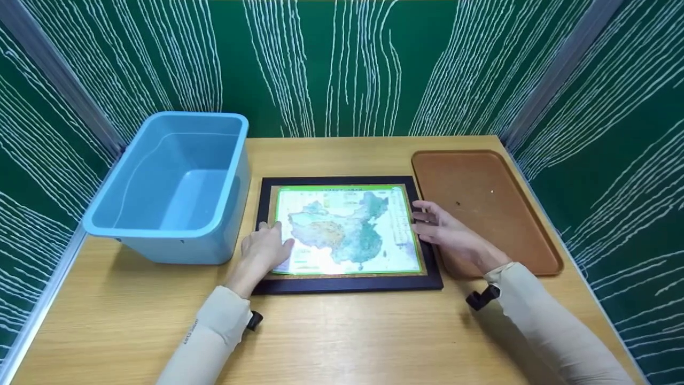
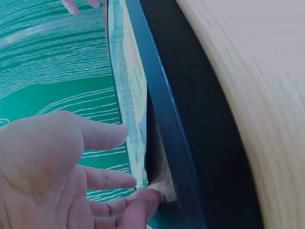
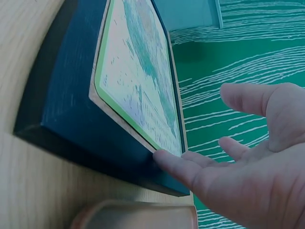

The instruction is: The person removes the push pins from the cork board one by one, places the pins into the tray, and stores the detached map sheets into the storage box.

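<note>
A map sheet (image 1: 342,230) with a green border and rounded corners lies on a brown backing inside a dark picture frame (image 1: 347,284), flat on the table. At the frame's left side is my left hand (image 1: 264,248), its thumb over the map's left edge. The left wrist view shows this hand (image 2: 52,167) with thumb and forefinger extended and the lower fingers bent at the frame's edge. My right hand (image 1: 446,230) is at the right side. In the right wrist view the fingers of that hand (image 3: 252,167) are extended, one touching the edge near the map's corner.
A blue plastic tub (image 1: 235,176) stands on the table (image 1: 342,337) at the left. To the right lies a brown tray (image 1: 486,208), close beside the frame. Green walls (image 1: 427,32) with white wavy lines border the table at the back and sides.
</note>
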A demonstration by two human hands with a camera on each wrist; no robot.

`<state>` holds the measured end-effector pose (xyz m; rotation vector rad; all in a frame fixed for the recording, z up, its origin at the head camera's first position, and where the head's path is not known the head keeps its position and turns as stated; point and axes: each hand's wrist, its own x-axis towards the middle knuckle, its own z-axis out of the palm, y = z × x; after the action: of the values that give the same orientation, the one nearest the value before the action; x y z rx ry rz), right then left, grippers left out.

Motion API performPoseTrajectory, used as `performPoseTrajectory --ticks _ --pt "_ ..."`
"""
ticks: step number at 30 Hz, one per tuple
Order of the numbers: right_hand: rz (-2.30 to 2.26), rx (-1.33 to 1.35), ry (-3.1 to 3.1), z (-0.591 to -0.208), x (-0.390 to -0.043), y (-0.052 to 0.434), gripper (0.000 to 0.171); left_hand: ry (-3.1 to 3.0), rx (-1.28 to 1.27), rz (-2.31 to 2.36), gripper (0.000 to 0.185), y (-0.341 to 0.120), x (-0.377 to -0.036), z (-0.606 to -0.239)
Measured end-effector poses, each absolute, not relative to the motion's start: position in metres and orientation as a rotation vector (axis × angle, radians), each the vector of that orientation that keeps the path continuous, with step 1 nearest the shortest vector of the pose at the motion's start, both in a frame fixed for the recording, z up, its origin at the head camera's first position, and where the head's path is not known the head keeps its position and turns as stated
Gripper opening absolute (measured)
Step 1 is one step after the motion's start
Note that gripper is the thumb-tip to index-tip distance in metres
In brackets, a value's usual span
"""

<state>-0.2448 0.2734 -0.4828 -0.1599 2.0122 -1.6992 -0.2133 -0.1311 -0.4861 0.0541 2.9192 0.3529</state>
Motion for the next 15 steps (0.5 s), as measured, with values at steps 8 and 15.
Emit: performPoseTrajectory --ticks 8,15 --pt "-1.709 -0.134 1.974 -0.4835 -0.2442 0.2684 0.075 2.902 0.064 0.414 0.067 -0.1328 -0.2138 -0.488" --pt "-1.766 -0.035 1.916 -0.4814 -0.2431 0.2665 0.071 2.853 0.047 0.495 0.07 -0.1358 -0.2147 -0.4907"
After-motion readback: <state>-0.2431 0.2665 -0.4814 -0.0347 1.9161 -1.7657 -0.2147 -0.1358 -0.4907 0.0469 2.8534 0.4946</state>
